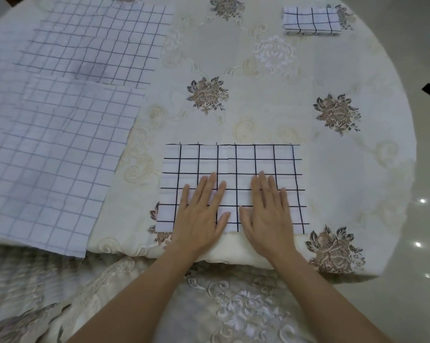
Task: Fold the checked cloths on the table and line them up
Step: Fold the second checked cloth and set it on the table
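Observation:
A white cloth with a dark check (233,162) lies folded into a wide rectangle near the table's front edge. My left hand (200,209) rests flat on its near left part, fingers spread. My right hand (268,209) lies flat beside it on the near right part, palm down. Neither hand grips the cloth. A small folded checked cloth (310,20) sits at the far right of the table. Two unfolded checked cloths lie spread on the left, one at the back (97,38) and one nearer me (48,164), overlapping.
The round table (270,95) wears a cream cloth with embroidered brown flowers, which hangs down over the front edge. A pale glossy floor (426,169) shows past the table's right rim.

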